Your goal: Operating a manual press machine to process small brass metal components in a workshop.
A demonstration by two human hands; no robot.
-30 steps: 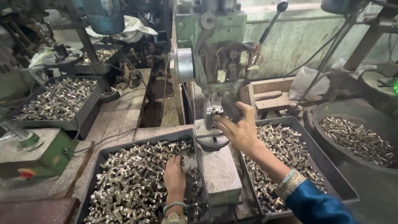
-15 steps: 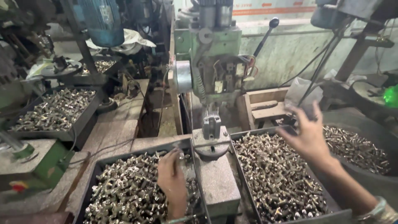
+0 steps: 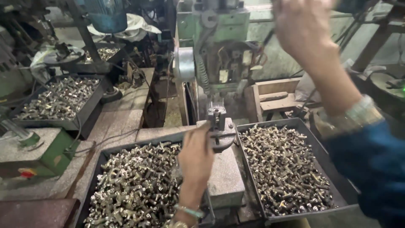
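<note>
My left hand [image 3: 196,158] reaches forward over the grey machine table [image 3: 225,179], fingertips at the small clamp fixture [image 3: 217,126] under the drill press [image 3: 219,50]. Whether it pinches a part there is not visible. It sits between two dark trays: the left tray [image 3: 101,158] and the right tray [image 3: 295,124], both heaped with several small shiny metal fittings. My right hand [image 3: 303,29] is raised high at the upper right beside the drill head and is blurred. Its fingers are cut off by the frame's top edge. A bracelet and blue sleeve [image 3: 371,169] show below it.
A third tray of fittings [image 3: 90,105] stands at the far left, with a green machine base [image 3: 55,156] in front of it. A wooden box [image 3: 274,99] sits behind the right tray. Cables, stands and other machines crowd the back.
My right hand has swung from the fixture, out over the right tray, then up high beside the drill head. My left hand has moved from the left tray up to the fixture.
</note>
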